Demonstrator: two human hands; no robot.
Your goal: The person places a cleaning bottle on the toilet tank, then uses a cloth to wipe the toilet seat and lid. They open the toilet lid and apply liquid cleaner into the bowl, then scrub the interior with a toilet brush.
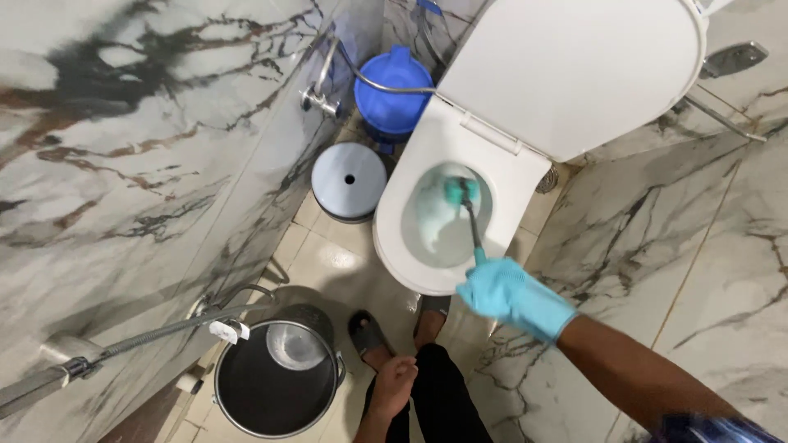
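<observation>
Nearest the lens, the right hand [513, 297], in a blue glove, is wrapped in a fist around the dark handle of a toilet brush [465, 205], whose teal head sits down in the foamy water of the white toilet bowl [394, 238], toward the back wall of the basin. Lower down, the bare left hand [396, 381] rests on the person's dark trouser leg, fingers loosely curled and holding nothing. With the lid [574, 70] tipped up out of the way, scrubbing well here seems to call for a firm grip kept high on the handle, the bristles pressed against the porcelain and worked round under the rim, with short strokes so that foam does not flick over the edge onto the sandalled feet just beside the bowl. Left of the toilet stand a grey round bin [349, 180] and a blue bucket [392, 94]; a steel bucket [275, 377] sits on the floor near the wall pipe.
</observation>
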